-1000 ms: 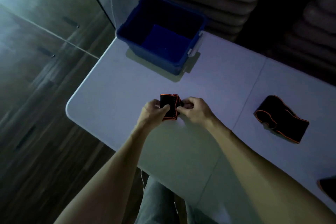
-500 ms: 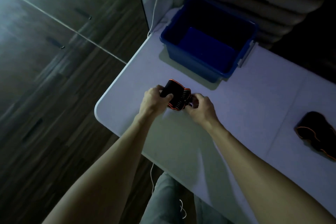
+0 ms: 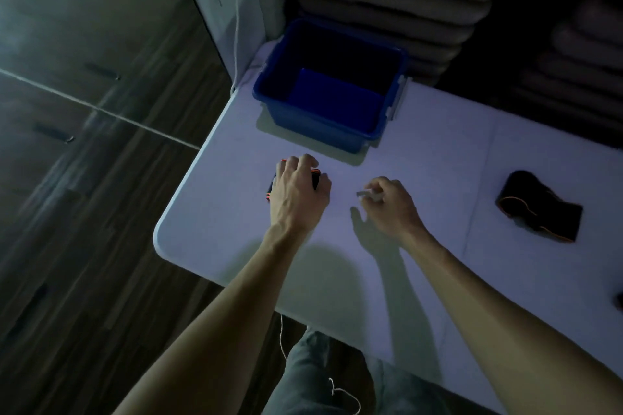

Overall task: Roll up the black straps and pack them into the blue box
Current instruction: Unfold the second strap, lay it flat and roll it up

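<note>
While the left hand [image 3: 296, 192] clasps a rolled black strap [image 3: 315, 178] near the blue box [image 3: 337, 136], the right hand [image 3: 387, 202] hovers loosely curled, holding nothing.

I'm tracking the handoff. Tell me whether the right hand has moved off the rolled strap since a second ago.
Yes. The right hand has let go and sits apart, away from the blue box; the left hand holds the rolled strap.

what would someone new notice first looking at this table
Probably the blue box at the table's far left corner, open, with nothing visible inside. Just in front of it, the left hand grips a rolled black strap with orange edging, while the right hand hovers beside it, loosely curled. Off to the right, an unrolled strap lies loose on the white table.
</note>
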Tool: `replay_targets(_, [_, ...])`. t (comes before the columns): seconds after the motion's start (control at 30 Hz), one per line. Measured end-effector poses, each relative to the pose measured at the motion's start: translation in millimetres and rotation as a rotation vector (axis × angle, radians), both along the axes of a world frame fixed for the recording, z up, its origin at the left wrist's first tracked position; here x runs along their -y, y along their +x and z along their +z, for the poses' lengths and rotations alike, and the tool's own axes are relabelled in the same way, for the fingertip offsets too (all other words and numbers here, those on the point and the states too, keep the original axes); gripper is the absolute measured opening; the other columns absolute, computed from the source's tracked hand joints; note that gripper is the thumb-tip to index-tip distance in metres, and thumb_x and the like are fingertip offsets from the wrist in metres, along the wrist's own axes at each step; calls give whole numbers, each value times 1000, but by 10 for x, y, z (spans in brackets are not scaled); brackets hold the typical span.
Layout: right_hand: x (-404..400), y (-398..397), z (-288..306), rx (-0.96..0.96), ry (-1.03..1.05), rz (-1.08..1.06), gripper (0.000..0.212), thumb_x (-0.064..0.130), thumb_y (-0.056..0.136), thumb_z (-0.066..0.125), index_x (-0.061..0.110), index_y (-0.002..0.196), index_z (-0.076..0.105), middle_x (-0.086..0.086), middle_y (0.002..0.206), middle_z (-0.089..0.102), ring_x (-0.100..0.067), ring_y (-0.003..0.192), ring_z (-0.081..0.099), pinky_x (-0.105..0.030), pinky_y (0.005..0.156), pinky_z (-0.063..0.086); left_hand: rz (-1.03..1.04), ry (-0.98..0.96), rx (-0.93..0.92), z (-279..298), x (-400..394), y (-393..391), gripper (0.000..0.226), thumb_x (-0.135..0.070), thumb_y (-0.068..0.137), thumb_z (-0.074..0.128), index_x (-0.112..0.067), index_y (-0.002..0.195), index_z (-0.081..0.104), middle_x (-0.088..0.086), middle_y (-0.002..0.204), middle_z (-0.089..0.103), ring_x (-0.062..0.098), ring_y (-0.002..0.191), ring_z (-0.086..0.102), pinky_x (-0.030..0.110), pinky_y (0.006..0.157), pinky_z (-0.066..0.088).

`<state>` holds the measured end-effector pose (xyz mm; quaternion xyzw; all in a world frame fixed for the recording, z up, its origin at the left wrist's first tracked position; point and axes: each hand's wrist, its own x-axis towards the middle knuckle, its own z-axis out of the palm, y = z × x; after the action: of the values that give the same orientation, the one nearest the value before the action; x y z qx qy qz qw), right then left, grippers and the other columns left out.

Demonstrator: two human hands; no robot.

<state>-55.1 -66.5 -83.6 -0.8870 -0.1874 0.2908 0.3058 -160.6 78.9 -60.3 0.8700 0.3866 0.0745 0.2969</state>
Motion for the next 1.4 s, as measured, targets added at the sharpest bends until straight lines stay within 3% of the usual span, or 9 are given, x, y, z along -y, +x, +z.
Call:
replay_targets(0.13, [571, 141, 182, 34, 136, -178, 9, 15, 90, 61, 17, 97, 66, -4, 109, 60, -10, 82, 66, -33, 80, 58, -173, -31, 60, 73, 460, 421, 24, -37, 92, 55, -22, 109, 62, -5, 102, 66, 17, 108, 53, 35, 74, 50])
replay_targets(0.3, [1505, 463, 360, 169, 204, -378, 13, 3, 94, 56, 4, 98, 68, -10, 105, 65, 22, 67, 57, 0, 58, 42, -421, -83, 76, 128, 1219, 1085, 18, -35, 90, 56, -20, 97, 64, -4, 91, 65, 20, 96, 58, 38, 66, 54])
replay_targets(0.4, [2103, 737, 339, 309, 160, -476, 13, 2, 90, 60, 8, 99, 67, -11, 104, 63, 7, 78, 64, -1, 65, 42, -561, -111, 65, 76, 1673, 1514, 22, -31, 88, 59, -16, 104, 63, 3, 98, 66, 25, 98, 59, 41, 73, 55])
replay_targets(0.53, [2765, 1114, 102, 357, -73, -478, 37, 6, 81, 66, 9, 118, 60, -18, 113, 56, -37, 104, 57, -39, 87, 51, -695, -70, -118, -52, 2222, 2008, 45, -26, 87, 59, -21, 130, 50, 7, 130, 50, 30, 118, 49, 42, 81, 52])
replay_targets(0.7, [3072, 1451, -105, 272, -303, -178, 84, 19, 74, 75, 19, 146, 34, -8, 144, 32, -32, 124, 36, -47, 86, 52, -879, 97, -323, -258, 2650, 2416, 81, -18, 77, 72, -31, 146, 32, -1, 152, 24, 31, 126, 35, 46, 92, 48])
replay_targets(0.87, [3086, 1651, -339, 393, -254, -70, 66, 22, 79, 72, 20, 140, 45, -8, 133, 46, -33, 112, 45, -44, 67, 56, -826, 71, -356, -471, 2767, 2550, 77, -10, 80, 68, -30, 146, 35, -3, 149, 29, 28, 125, 37, 43, 91, 50])
replay_targets(1.03, [3134, 1861, -380, 433, 44, -415, 22, 13, 92, 49, -1, 100, 63, -24, 95, 65, -43, 81, 60, -45, 67, 51, -720, -116, -193, -562, 2615, 2615, 63, -13, 74, 78, -24, 132, 56, 1, 132, 53, 28, 115, 52, 48, 88, 54])
replay_targets(1.23, [3218, 2119, -188, -21, 214, -1020, 17, 17, 93, 51, 9, 91, 66, -19, 74, 69, -30, 59, 63, -40, 61, 54, -391, -318, 29, -492, 2563, 2605, 22, -11, 86, 69, -15, 107, 74, 1, 103, 71, 18, 97, 67, 23, 87, 51])
replay_targets(1.4, [3201, 2105, -116, -264, 465, -1127, 19, 15, 94, 61, 1, 81, 59, -18, 66, 60, -26, 54, 55, -35, 51, 48, -212, -561, -64, -394, 2572, 2580, 13, -22, 92, 64, -19, 90, 76, -7, 70, 69, 9, 63, 62, 22, 62, 51])
